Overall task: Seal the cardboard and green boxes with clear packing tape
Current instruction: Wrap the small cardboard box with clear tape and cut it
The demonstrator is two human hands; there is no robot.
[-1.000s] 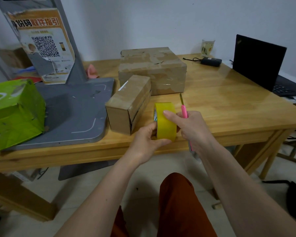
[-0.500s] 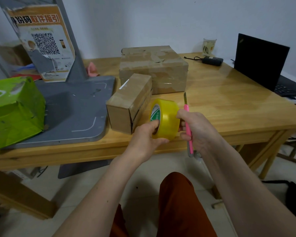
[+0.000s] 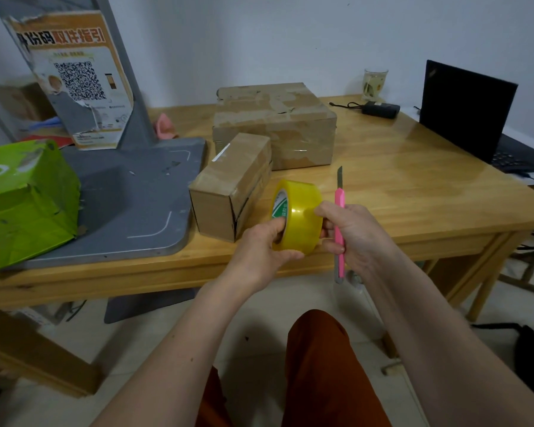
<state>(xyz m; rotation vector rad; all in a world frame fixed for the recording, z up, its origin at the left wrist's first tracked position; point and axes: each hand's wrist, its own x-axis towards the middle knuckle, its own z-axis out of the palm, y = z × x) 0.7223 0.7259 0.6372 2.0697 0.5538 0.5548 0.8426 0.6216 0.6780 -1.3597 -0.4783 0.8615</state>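
Right now your left hand (image 3: 261,248) grips the roll of tape (image 3: 296,215), thumb tucked into its core, just above the front edge of the wooden table (image 3: 413,192). Your right hand (image 3: 352,232) holds a pink knife (image 3: 339,223) with its blade pointing up, and its fingertips touch the roll's outer face. Just left of the roll sits the small cardboard box (image 3: 232,186), with the large cardboard box (image 3: 275,124) behind it. Farther left, the green box (image 3: 25,198) rests on a grey stand base (image 3: 136,204).
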